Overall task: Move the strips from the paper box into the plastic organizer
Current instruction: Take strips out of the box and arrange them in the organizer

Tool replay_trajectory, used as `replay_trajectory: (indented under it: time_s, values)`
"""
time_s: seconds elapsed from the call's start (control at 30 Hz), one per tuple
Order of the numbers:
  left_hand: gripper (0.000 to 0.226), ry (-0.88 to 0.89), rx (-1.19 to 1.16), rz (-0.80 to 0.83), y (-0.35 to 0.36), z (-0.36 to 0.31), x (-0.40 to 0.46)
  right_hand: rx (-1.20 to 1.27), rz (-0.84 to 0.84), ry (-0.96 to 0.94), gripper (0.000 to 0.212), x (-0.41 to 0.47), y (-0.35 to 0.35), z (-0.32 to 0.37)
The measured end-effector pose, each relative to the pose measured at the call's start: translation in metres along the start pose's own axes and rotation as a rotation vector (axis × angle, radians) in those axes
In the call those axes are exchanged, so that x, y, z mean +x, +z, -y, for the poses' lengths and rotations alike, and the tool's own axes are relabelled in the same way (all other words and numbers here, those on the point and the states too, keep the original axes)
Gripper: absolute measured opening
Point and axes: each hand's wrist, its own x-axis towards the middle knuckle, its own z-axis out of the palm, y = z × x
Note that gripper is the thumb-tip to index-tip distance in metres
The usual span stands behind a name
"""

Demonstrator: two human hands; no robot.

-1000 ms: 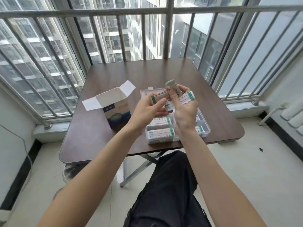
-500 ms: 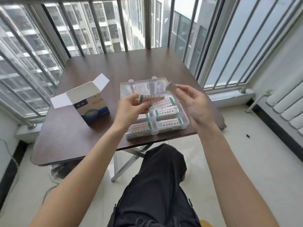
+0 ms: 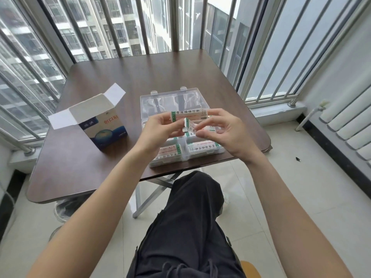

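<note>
Above the clear plastic organizer (image 3: 202, 154) both hands meet over a small bundle of white strips with green ends (image 3: 187, 114). My left hand (image 3: 158, 131) pinches the bundle's left end. At its right end, the thumb and fingers of my right hand (image 3: 222, 131) pinch the strips, and one loose strip (image 3: 187, 126) hangs between the hands. The organizer's near compartments hold several stacked strips (image 3: 200, 147), and its lid (image 3: 170, 101) lies open behind. To the left stands the open paper box (image 3: 102, 125), blue and white, flaps up.
A dark brown table (image 3: 130, 77) carries everything, with the organizer at its near edge. Metal railings (image 3: 174, 23) and windows enclose the table on three sides. My black-trousered legs (image 3: 186, 227) are below the table edge. A white radiator (image 3: 349, 125) is at the right.
The hands were apart half a second ago, the left holding the strips alone. They have come together, and the right hand now pinches the strips too. The view has tilted down and nearer.
</note>
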Motion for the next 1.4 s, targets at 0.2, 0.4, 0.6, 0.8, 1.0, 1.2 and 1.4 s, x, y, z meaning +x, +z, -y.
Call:
replay_trajectory:
  time_s: [0.2, 0.4, 0.6, 0.8, 1.0, 1.2, 1.4]
  values:
    - [0.009, -0.021, 0.036, 0.008, 0.001, -0.003, -0.001, 0.223, -0.027, 0.079, 0.015, 0.001, -0.009, -0.004]
    - [0.014, 0.077, 0.403, -0.071, -0.015, -0.002, 0.002, -0.027, 0.060, 0.184, 0.014, 0.000, -0.019, -0.015]
    - [0.015, 0.128, 0.527, -0.048, -0.016, -0.005, -0.003, -0.440, 0.136, 0.061, 0.007, 0.004, -0.005, -0.007]
    - [0.010, 0.130, 0.697, -0.019, -0.009, -0.004, 0.000, -0.779, 0.137, -0.005, 0.012, 0.002, 0.000, -0.004]
    - [0.005, 0.078, 0.648, 0.002, -0.009, -0.009, 0.000, -0.508, -0.001, 0.022, 0.006, -0.004, -0.010, -0.010]
    - [0.006, 0.120, 0.832, 0.113, 0.020, -0.001, 0.004, -0.408, -0.097, 0.158, 0.014, -0.006, -0.021, -0.017]
    - [0.017, 0.228, 1.019, 0.094, 0.027, 0.005, 0.006, -0.560, -0.113, 0.150, 0.021, -0.004, -0.019, -0.024]
